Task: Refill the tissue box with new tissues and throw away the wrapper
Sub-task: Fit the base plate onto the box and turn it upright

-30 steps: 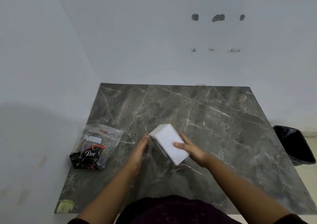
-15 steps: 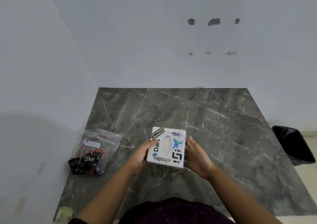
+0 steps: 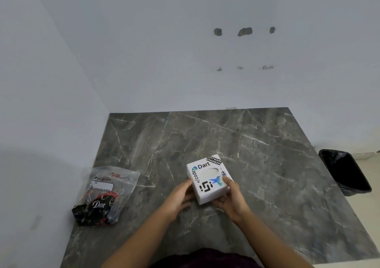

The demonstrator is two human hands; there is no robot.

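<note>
A white tissue box (image 3: 207,180) with stickers and an oval opening on its top face sits low over the grey marble table (image 3: 257,154). Both hands hold it. My left hand (image 3: 181,195) grips its left side, and my right hand (image 3: 231,198) cups its near right corner with the thumb on the top face. A clear plastic pack of tissues (image 3: 104,195) with dark "Dove" print lies on the table to the left, apart from my hands.
A black bin (image 3: 345,172) lined with a black bag stands on the floor past the table's right edge. White walls close the table in at the back and on the left.
The box was turned from its plain white face to the stickered top, then rotated and shifted a little to the right in both hands.
</note>
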